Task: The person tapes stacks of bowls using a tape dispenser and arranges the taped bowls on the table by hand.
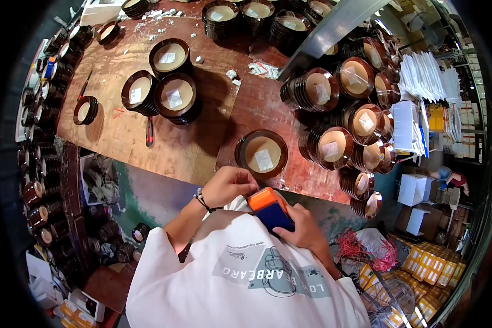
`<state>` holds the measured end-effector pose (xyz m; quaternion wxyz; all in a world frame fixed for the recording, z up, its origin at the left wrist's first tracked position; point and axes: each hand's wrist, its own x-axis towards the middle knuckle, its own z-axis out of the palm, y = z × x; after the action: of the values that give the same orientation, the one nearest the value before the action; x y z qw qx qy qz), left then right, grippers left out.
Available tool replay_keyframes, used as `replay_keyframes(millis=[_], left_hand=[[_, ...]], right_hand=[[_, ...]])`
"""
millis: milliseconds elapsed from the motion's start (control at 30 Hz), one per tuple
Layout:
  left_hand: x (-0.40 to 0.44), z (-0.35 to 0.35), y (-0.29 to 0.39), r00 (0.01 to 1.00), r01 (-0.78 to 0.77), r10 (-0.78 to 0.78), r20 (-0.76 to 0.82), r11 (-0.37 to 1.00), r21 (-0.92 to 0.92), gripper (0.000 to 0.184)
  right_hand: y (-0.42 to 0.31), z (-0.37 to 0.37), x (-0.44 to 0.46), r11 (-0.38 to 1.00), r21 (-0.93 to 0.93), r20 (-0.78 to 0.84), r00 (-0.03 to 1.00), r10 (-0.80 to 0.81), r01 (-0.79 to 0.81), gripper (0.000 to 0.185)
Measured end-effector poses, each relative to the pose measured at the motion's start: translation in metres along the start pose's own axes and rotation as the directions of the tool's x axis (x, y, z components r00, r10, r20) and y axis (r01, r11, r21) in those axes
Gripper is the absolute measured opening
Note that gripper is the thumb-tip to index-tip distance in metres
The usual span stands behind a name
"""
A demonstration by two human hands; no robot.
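My right hand is wrapped round a dark blue and orange tool held close to my white shirt. Just left of the tool's orange end is my left hand, its fingers curled together; whether they hold anything is too small to tell. A dark-rimmed round dish with a white label on its tan centre lies on the table in front of both hands. Three stacks of similar dishes stand further off to the left, with a red and black cutter below them.
Many stacked dishes crowd the right side of the wooden table. A metal post rises behind them. White foam crumbs lie near the middle. A fan stands at the lower right, and a person shows beyond.
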<state>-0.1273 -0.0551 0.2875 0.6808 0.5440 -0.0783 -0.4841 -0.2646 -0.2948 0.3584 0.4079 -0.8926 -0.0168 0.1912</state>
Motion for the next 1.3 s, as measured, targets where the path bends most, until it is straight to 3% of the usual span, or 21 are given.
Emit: replay_keyframes(millis=[67, 133, 167, 267, 433, 533, 600, 633, 667, 733, 767, 833, 900, 933, 1000, 1067, 1100, 1133, 1233, 1267, 1300], left_hand=[[0.002, -0.006, 0.013, 1.000, 0.002, -0.004, -0.017, 0.997, -0.074, 0.012], [0.003, -0.020, 0.028, 0.990, -0.089, 0.086, -0.115, 0.996, -0.021, 0.011], [0.005, -0.028, 0.032, 0.985, -0.122, 0.109, -0.132, 0.987, -0.099, 0.011], [0.007, -0.053, 0.047, 0.990, -0.110, 0.109, -0.090, 0.994, -0.006, 0.012], [0.019, -0.039, 0.038, 0.994, -0.094, 0.088, -0.059, 0.988, -0.122, 0.008], [0.023, -0.043, 0.021, 0.969, -0.232, 0.205, -0.140, 0.948, -0.219, 0.010], [0.020, -0.049, 0.028, 0.971, -0.229, 0.199, -0.132, 0.933, -0.277, 0.011], [0.023, -0.050, 0.030, 0.955, -0.277, 0.243, -0.168, 0.935, -0.221, 0.011], [0.025, -0.053, 0.032, 0.937, -0.320, 0.287, -0.202, 0.933, -0.162, 0.011], [0.031, -0.063, 0.054, 0.952, -0.295, 0.290, -0.099, 0.955, -0.038, 0.011], [0.034, -0.063, 0.067, 0.950, -0.296, 0.298, -0.087, 0.954, 0.038, 0.011], [0.041, -0.066, 0.092, 0.946, -0.304, 0.313, -0.082, 0.947, 0.107, 0.012], [0.048, -0.073, 0.111, 0.917, -0.371, 0.398, 0.009, 0.845, 0.386, 0.013], [0.056, -0.080, 0.114, 0.879, -0.435, 0.478, 0.005, 0.796, 0.421, 0.012], [0.054, -0.099, 0.137, 0.842, -0.491, 0.532, -0.085, 0.822, 0.288, 0.011], [0.044, -0.135, 0.157, 0.853, -0.391, 0.402, -0.332, 0.915, 0.104, 0.010], [0.048, -0.161, 0.154, 0.777, -0.580, 0.554, -0.298, 0.815, 0.004, 0.008], [0.060, -0.192, 0.144, 0.696, -0.598, 0.580, -0.423, 0.795, 0.107, 0.007], [0.071, -0.230, 0.102, 0.754, -0.544, 0.495, -0.432, 0.839, 0.012, 0.007], [0.073, -0.224, 0.089, 0.771, -0.546, 0.490, -0.407, 0.837, -0.027, 0.006], [0.097, -0.231, 0.054, 0.756, -0.513, 0.435, -0.490, 0.858, -0.029, 0.006]], right_hand=[[0.005, -0.006, 0.003, 0.999, -0.043, 0.063, 0.998, 0.005, -0.002, 0.049], [0.013, -0.009, 0.000, 0.998, -0.057, 0.058, 0.998, 0.010, -0.006, 0.048], [0.016, -0.011, -0.002, 0.997, -0.070, 0.060, 0.998, 0.014, -0.009, 0.048], [0.024, -0.025, -0.008, 0.998, 0.064, 0.075, 0.997, 0.015, -0.020, 0.046], [0.035, -0.042, -0.006, 0.990, 0.092, 0.129, 0.985, -0.115, 0.103, 0.054], [0.028, -0.044, -0.002, 0.985, 0.171, 0.172, 0.984, -0.043, 0.013, 0.050], [0.017, -0.038, 0.005, 0.832, 0.483, 0.363, 0.927, 0.093, -0.272, 0.052], [0.015, -0.031, 0.011, 0.775, 0.577, 0.413, 0.911, -0.004, -0.258, 0.050], [0.018, -0.027, 0.017, 0.778, 0.570, 0.424, 0.906, -0.003, -0.264, 0.050], [0.022, -0.022, 0.028, 0.806, 0.477, 0.566, 0.824, 0.024, -0.351, 0.054], [0.022, -0.025, 0.039, 0.747, 0.518, 0.640, 0.769, -0.016, -0.416, 0.051], [0.022, -0.026, 0.047, 0.803, 0.451, 0.606, 0.794, 0.044, -0.390, 0.049], [0.020, -0.030, 0.052, 0.842, 0.402, 0.587, 0.807, 0.065, -0.360, 0.049], [0.030, -0.035, 0.049, 0.845, 0.422, 0.552, 0.833, 0.048, -0.328, 0.047], [0.036, -0.054, 0.043, 0.851, 0.433, 0.528, 0.849, 0.027, -0.297, 0.045], [0.026, -0.081, 0.033, 0.816, 0.530, 0.383, 0.924, 0.011, -0.229, 0.049], [0.025, -0.090, 0.025, 0.830, 0.499, 0.342, 0.937, 0.075, -0.249, 0.048], [0.027, -0.100, 0.016, 0.844, 0.464, 0.298, 0.945, 0.137, -0.269, 0.047], [0.017, -0.121, -0.003, 0.788, 0.452, 0.201, 0.908, 0.368, -0.419, 0.041], [0.013, -0.125, -0.001, 0.919, 0.288, 0.060, 0.962, 0.265, -0.271, 0.038], [0.001, -0.135, 0.001, 0.943, 0.194, 0.030, 0.963, 0.269, -0.270, 0.037]])
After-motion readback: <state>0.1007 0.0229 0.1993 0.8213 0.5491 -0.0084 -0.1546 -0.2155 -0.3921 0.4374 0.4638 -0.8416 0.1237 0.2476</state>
